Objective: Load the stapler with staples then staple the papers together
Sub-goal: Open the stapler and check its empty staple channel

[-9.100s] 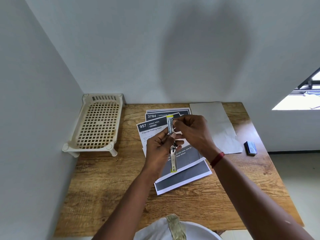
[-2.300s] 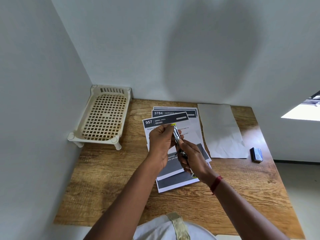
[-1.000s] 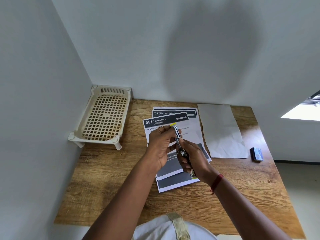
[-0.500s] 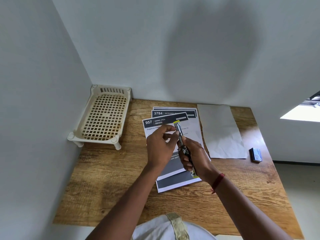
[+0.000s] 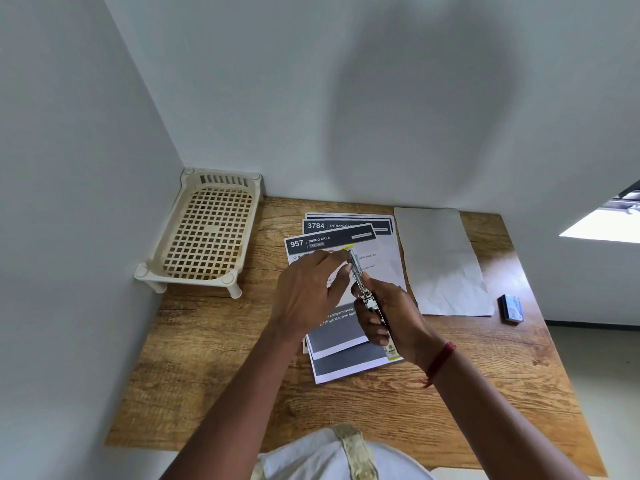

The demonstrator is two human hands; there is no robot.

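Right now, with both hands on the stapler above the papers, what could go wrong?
1. The left hand pinches the front end of the stapler, which the right hand grips; if it springs shut, the fingers may get caught.
2. The papers lie fanned out, not squared, so a staple might miss a sheet.

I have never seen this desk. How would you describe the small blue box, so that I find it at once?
Start at the wooden table and go to its right side, past the printed papers. There, just right of the blank grey sheet and apart from it, lies the small blue box. It is the only thick, dark-blue thing; its neighbours are flat paper.
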